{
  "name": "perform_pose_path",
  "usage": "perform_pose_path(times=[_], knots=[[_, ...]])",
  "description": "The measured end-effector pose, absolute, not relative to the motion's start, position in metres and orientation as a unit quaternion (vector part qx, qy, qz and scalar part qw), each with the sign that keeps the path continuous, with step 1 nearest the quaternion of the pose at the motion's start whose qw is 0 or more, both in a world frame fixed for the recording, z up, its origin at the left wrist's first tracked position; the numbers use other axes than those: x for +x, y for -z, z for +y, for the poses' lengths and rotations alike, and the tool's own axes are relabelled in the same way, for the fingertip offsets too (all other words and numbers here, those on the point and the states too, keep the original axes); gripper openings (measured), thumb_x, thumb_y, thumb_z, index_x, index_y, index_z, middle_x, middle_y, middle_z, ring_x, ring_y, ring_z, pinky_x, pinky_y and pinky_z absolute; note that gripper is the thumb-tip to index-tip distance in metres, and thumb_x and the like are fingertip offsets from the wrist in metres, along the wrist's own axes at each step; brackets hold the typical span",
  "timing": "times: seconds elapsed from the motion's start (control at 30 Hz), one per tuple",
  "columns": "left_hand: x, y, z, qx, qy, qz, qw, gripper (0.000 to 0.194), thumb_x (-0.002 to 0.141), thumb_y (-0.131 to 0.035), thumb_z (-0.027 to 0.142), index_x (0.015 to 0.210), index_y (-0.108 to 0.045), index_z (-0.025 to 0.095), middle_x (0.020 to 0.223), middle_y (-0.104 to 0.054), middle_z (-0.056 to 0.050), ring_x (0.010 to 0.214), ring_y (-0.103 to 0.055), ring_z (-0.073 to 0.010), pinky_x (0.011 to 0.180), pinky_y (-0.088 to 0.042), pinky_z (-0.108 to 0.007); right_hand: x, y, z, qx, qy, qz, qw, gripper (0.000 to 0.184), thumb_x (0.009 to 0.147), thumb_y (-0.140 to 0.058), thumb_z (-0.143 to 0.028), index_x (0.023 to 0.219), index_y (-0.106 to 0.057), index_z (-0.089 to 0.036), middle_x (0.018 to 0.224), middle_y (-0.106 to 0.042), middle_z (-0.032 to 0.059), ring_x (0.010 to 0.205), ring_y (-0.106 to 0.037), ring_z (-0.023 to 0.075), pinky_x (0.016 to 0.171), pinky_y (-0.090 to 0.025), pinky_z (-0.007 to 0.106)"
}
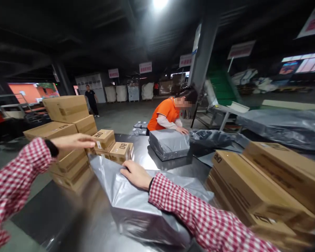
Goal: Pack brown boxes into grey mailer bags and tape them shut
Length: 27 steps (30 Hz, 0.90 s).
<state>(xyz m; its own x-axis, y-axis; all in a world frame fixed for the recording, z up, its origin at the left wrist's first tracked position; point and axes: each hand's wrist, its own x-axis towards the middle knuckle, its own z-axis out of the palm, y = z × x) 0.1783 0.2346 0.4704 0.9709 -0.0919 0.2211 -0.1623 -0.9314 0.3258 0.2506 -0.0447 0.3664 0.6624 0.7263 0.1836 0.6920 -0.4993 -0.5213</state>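
Observation:
A grey plastic mailing bag (136,210) with a boxy shape inside lies on the metal table in front of me. Its loose, pointed corner rises toward the upper left. My right hand (136,174) rests on top of the bag, fingers lying on the plastic and thumb apart. My left hand (75,142) is stretched out in the air above the bag's raised corner, its fingers extended and holding nothing. Just beyond its fingertips sit small brown cartons (104,138), with another small carton (120,150) beside them.
Brown cartons (68,108) are stacked on the left. Long cartons (241,178) are piled at the right. Across the metal table (144,148), a co-worker in orange (164,113) has hands on another grey wrapped parcel (170,143). Grey plastic sheeting (283,126) lies behind the right pile.

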Motion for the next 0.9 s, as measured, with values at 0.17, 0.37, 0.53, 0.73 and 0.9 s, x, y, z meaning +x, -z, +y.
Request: perform_pose_path(times=[0.17,0.37,0.53,0.73,0.9], knots=[[0.167,-0.392,0.220,0.842,-0.020,-0.052,0.536,0.064,0.080,-0.067,0.051,0.128,-0.052,0.012,0.123,-0.066,-0.012,0.106,-0.065,-0.0197,0.086,-0.051,-0.026,0.253,-0.367,-0.041,-0.873,-0.025,-0.399,0.280,0.025,0.101,-0.042,-0.028,0.102,-0.062,-0.014,0.112,-0.066,0.0111,0.103,-0.061,0.0215,0.082,-0.039,0.031],[0.185,-0.342,0.228,0.842,-0.044,0.001,0.538,0.066,0.066,-0.080,0.058,0.107,-0.055,0.012,0.074,-0.053,0.004,0.064,-0.048,-0.0096,0.061,-0.037,-0.023,0.251,-0.368,-0.042,-0.886,-0.028,-0.390,0.250,0.018,0.100,-0.045,-0.023,0.099,-0.061,-0.014,0.110,-0.065,0.0114,0.102,-0.060,0.0215,0.082,-0.038,0.031],[0.165,-0.332,0.249,0.780,-0.063,0.061,0.620,0.082,0.071,-0.076,0.061,0.131,-0.046,0.014,0.100,-0.059,-0.005,0.086,-0.058,-0.0150,0.078,-0.046,-0.028,0.252,-0.370,-0.041,-0.888,-0.037,-0.379,0.260,0.002,0.092,-0.054,-0.016,0.091,-0.056,-0.016,0.096,-0.063,0.0067,0.089,-0.057,0.0181,0.078,-0.039,0.029],[0.147,-0.309,0.209,0.674,-0.071,0.013,0.736,0.054,0.074,-0.080,0.047,0.112,-0.061,0.014,0.114,-0.067,-0.011,0.105,-0.060,-0.0231,0.094,-0.046,-0.032,0.264,-0.377,-0.034,-0.878,-0.070,-0.439,0.177,0.008,0.091,-0.048,-0.012,0.085,-0.053,-0.016,0.087,-0.061,0.0060,0.079,-0.054,0.0162,0.074,-0.040,0.027],[0.153,-0.293,0.204,0.637,-0.065,0.058,0.766,0.040,0.078,-0.076,0.046,0.100,-0.061,0.015,0.093,-0.068,-0.004,0.086,-0.060,-0.0181,0.079,-0.047,-0.027,0.292,-0.423,-0.014,-0.839,-0.241,-0.486,0.042,0.029,0.082,-0.065,-0.016,0.110,-0.057,-0.014,0.084,-0.063,0.0027,0.075,-0.055,0.0150,0.067,-0.040,0.025]])
